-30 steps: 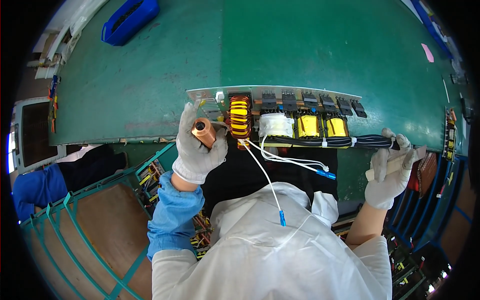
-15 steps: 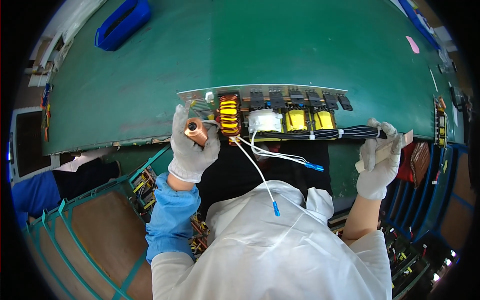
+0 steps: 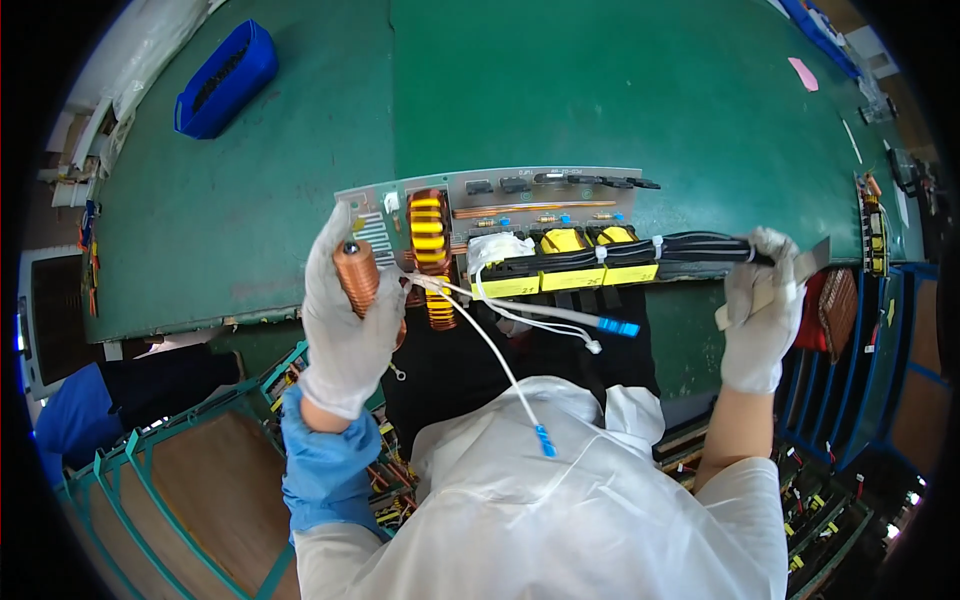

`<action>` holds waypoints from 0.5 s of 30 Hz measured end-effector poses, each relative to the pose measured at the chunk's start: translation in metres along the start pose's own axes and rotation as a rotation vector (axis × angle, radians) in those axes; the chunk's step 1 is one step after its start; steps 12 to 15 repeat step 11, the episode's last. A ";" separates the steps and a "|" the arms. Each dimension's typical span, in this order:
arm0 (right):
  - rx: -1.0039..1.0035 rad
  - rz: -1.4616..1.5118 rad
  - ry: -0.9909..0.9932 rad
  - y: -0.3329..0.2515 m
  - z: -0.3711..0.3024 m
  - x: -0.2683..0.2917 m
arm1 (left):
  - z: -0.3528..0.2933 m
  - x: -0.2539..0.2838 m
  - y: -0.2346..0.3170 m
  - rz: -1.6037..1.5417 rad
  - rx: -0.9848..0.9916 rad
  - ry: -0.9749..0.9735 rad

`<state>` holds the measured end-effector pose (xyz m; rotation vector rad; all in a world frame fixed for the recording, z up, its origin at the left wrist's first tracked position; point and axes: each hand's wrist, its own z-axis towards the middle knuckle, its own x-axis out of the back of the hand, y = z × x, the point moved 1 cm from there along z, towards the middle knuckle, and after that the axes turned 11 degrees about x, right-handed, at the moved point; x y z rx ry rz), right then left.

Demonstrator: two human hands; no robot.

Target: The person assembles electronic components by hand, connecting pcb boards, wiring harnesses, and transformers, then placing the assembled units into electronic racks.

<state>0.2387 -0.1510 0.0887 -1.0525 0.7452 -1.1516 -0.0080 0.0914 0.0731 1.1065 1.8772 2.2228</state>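
A grey circuit board [image 3: 500,205] is tilted up at the bench's near edge. My gloved left hand [image 3: 345,355] grips its left end, fingers closed around an upright copper coil [image 3: 356,275]. Beside that hand stands a yellow-and-copper toroid coil [image 3: 428,235]; yellow transformers [image 3: 570,272] line the near side. White wires [image 3: 498,352] with blue-sleeved ends hang over my lap. On the right, my gloved right hand [image 3: 752,335] is closed on the end of a tied black cable bundle [image 3: 700,246]. The same hand holds a scraper-like tool [image 3: 814,260] with a flat blade and pale handle.
A blue bin [image 3: 228,80] of small dark pieces stands on the green bench [image 3: 520,90] at far left. Pink paper [image 3: 803,74] lies far right. Another board [image 3: 875,225] is at the right edge. Racks flank me; a person in blue [image 3: 80,410] is at left.
The board has tipped, so its upper face and the transformers' near sides now show. My left hand has moved left and down with it. The right hand keeps its hold.
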 end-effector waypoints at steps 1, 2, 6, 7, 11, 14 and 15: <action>-0.037 0.013 -0.063 0.009 0.007 0.012 | 0.000 0.006 0.013 0.001 0.008 -0.008; -0.173 0.101 -0.147 0.004 0.012 0.007 | 0.002 0.010 0.024 -0.105 0.178 -0.132; -0.571 -0.114 -0.368 -0.004 0.022 -0.016 | 0.004 0.004 -0.002 -0.118 0.397 -0.284; -0.582 -0.109 -0.377 -0.004 0.025 -0.015 | 0.005 0.004 -0.013 -0.086 0.351 -0.286; -0.628 -0.079 -0.986 -0.019 0.055 0.000 | 0.005 0.002 -0.011 -0.198 0.624 -0.280; -0.628 -0.079 -0.986 -0.019 0.055 0.000 | 0.005 0.002 -0.011 -0.198 0.624 -0.280; -0.628 -0.079 -0.986 -0.019 0.055 0.000 | 0.005 0.002 -0.011 -0.198 0.624 -0.280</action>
